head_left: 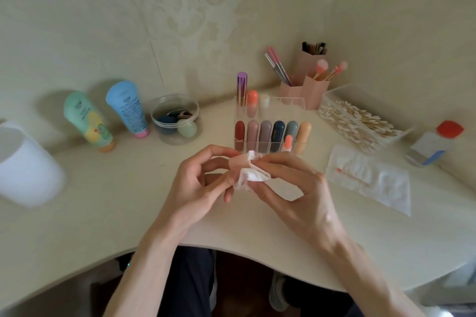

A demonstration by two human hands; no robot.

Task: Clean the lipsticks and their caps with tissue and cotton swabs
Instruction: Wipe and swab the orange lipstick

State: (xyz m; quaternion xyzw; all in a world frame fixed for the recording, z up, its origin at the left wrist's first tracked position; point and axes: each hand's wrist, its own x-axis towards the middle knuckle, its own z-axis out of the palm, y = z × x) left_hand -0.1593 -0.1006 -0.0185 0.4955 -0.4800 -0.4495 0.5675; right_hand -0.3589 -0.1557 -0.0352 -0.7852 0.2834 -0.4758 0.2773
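Lipsticks (265, 134) stand racked just behind — left grip (203, 180) clamped on pink cap (236, 162), right grip (291, 188) pinching tissue (251, 176) against it.

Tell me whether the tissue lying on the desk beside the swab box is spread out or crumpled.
Spread out: the tissue lies flat, lightly creased, with a pink-tipped cotton swab resting on it.

Cream damask wallpaper (193, 8), pink plastic makeup-brush holders (313, 92) and a clear acrylic rack (288, 105) of coloured lipsticks (265, 134) mark this as a home dressing corner.
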